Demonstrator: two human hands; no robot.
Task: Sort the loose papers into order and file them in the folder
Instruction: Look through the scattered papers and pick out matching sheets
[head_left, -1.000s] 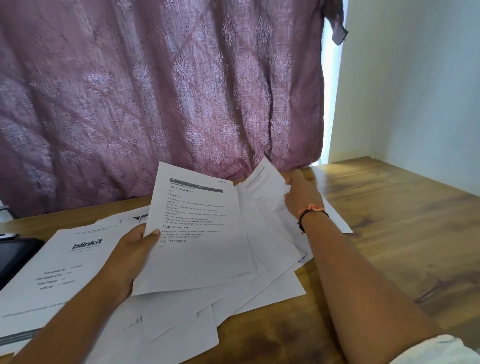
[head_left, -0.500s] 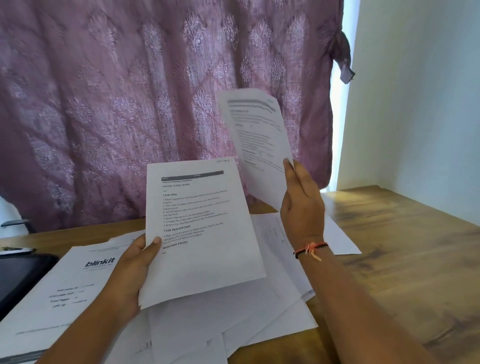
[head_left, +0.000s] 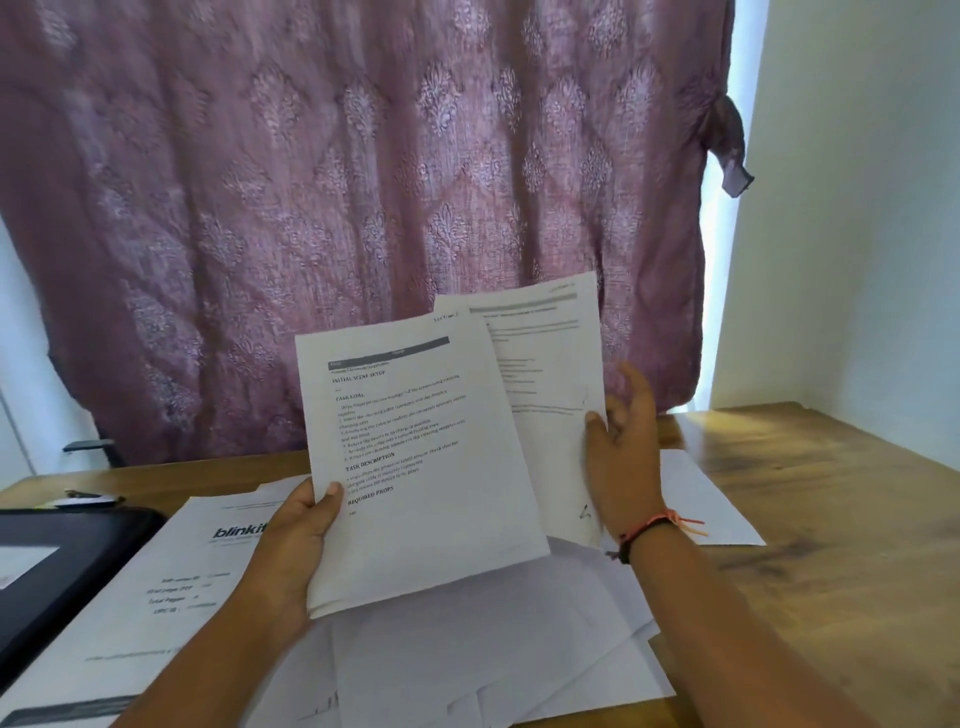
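Under both hands runs a wooden table (head_left: 831, 519), and loose papers (head_left: 467, 649) lie fanned over it just below the wrists. A sheet headed "blinkit" (head_left: 171, 582) lies flat beside the left forearm. Further out on that side is a black case (head_left: 57, 561), and I cannot tell whether it is the folder. Beyond the hands hangs a mauve patterned curtain (head_left: 363, 208), with a pale wall (head_left: 857, 208) off to the right hand's side.

Half a second ago the right hand held its sheet high and clear of the other pages. It has since come down, and that second sheet (head_left: 545, 374) now sits behind the pages in the left hand, its left part hidden by them. A second ago the same hand was still down on the table, reaching among the papers.

The left hand (head_left: 291, 551) grips the printed stack (head_left: 415, 467) at its lower left edge, thumb across the front and fingers hidden behind. The pages are raised off the table and tilted slightly. The right hand (head_left: 623, 457), an orange and black wristband (head_left: 654, 527) at its wrist, pinches the second sheet by its right edge. Its thumb lies on the front and its fingers are spread fairly straight behind. Both forearms reach forward over the scattered papers.
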